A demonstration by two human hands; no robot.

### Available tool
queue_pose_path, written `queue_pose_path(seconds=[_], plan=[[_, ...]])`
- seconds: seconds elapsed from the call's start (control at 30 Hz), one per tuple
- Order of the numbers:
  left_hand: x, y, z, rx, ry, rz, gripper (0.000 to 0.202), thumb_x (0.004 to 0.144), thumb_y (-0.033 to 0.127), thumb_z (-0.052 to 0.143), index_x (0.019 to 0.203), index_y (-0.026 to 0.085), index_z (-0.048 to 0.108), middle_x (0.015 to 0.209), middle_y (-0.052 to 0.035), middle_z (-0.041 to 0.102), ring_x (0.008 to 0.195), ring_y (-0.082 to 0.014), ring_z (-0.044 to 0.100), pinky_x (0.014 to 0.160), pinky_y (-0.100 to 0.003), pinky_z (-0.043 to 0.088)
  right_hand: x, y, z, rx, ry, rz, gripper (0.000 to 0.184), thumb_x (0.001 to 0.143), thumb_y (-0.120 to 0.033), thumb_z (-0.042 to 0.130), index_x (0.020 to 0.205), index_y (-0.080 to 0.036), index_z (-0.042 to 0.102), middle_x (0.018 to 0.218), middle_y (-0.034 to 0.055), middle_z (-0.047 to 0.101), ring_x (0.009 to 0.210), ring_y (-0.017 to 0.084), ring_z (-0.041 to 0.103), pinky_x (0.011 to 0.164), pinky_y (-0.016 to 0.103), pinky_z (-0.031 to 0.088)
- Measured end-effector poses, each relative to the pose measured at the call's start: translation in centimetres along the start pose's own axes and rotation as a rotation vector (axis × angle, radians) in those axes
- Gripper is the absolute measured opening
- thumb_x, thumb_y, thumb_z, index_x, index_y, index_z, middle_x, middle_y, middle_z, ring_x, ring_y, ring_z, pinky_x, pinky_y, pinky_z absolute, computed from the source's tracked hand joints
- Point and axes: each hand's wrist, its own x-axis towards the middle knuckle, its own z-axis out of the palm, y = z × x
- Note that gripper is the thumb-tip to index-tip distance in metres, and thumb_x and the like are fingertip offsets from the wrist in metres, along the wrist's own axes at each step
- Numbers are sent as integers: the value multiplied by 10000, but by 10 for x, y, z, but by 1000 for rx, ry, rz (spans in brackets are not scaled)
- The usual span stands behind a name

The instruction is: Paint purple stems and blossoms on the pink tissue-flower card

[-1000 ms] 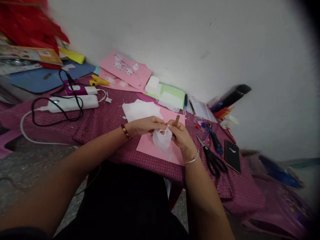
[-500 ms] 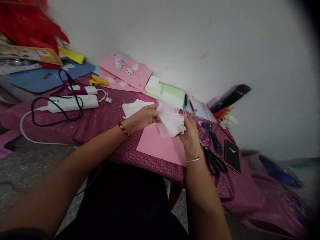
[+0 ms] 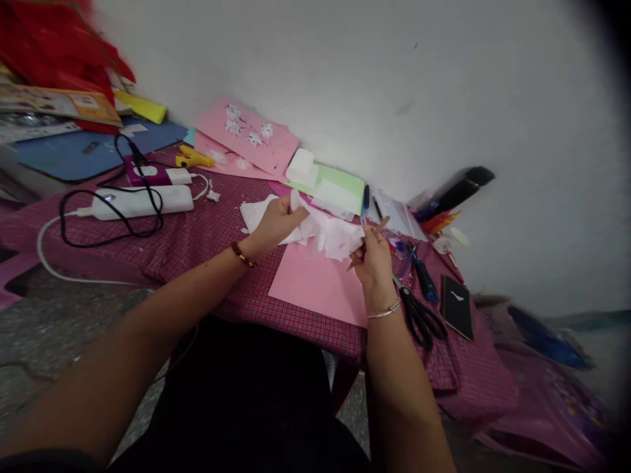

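Observation:
A thin white tissue [image 3: 329, 231] with ragged edges stretches between my two hands, above a pink sheet of paper [image 3: 315, 286]. My left hand [image 3: 277, 226] pinches its left end, thumb on top. My right hand [image 3: 372, 259] grips the right end. A flat wooden stick [image 3: 382, 225] also sits in the right hand, its two ends sticking out either side of the fingers. Behind my left hand lies another piece of white tissue [image 3: 251, 213] on the checked cloth.
Pink cards with white flowers [image 3: 246, 135] lean at the wall. Black scissors [image 3: 421, 318], a blue cutter [image 3: 426, 279] and a dark notebook [image 3: 457, 305] lie to the right. On the left are a white power strip [image 3: 142, 202] with a black cable and a yellow glue gun [image 3: 194, 157].
The tissue has gone from bunched to drawn out lengthwise between my hands. My left hand has shifted slightly left and turned, while the right hand stays nearly in place with the stick.

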Motion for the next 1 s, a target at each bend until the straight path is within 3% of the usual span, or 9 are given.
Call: queue_pose_path(seconds=[0.13,0.57,0.77,1.0], plan=[[2,1,1,-89,18,71,73,761,230,646,778,172,605,674,24,595,556,-78,507,536,-201,392,2,2,-1,-45,39,-18,414,645,-463,761,675,-222,427,441,-134,351,325,20,262,313,157,209],[14,-5,-8,-278,97,-38,146,669,181,693,796,152,627,745,-18,672,647,-127,608,629,-259,495,13,4,-13,-48,180,-30,345,719,-420,708,664,-218,434,409,-136,346,306,27,260,301,158,169],[15,1,-9,-306,237,-121,110,644,138,656,643,173,552,553,26,575,538,-111,540,530,-225,432,14,5,-15,40,215,-32,353,664,-372,733,677,-223,413,417,-145,355,308,29,256,295,155,176],[21,2,-13,-426,302,-84,69,677,113,522,650,176,526,639,7,595,673,-130,601,686,-266,499,15,2,-16,93,266,-14,267,680,-329,675,691,-222,430,419,-145,342,324,34,252,315,153,187]])
